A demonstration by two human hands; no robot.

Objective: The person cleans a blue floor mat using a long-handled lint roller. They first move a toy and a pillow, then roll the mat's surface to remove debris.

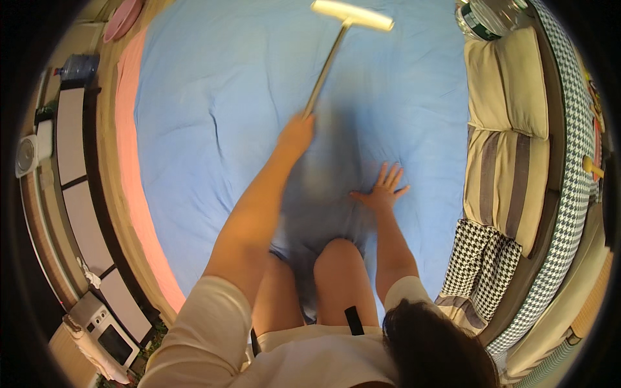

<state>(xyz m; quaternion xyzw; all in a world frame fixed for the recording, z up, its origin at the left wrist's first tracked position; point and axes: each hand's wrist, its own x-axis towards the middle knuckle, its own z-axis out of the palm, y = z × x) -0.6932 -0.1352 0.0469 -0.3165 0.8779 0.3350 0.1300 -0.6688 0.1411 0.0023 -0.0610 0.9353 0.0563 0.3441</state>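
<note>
My left hand (pixel 297 136) is closed around the metal handle of a long-handled, T-shaped tool (pixel 326 68) that looks like a lint roller. Its white, roller-like head (pixel 353 14) is over the far part of a wrinkled blue bed sheet (pixel 213 82); slight blur hides whether it touches. Fingers spread, my right hand (pixel 382 193) rests flat on the same sheet, holding nothing. My bare knees are on the bed between both arms. A dark shadow lies on the cloth ahead of them.
Beige pillows (pixel 507 87) and a houndstooth cushion (pixel 478 257) line the right side, by a padded headboard (pixel 575 145). Large plastic bottles (pixel 485 19) stand at the upper right. Left are a pink cloth strip (pixel 133 160), a long low cabinet (pixel 89 218) and a water jug (pixel 80 67).
</note>
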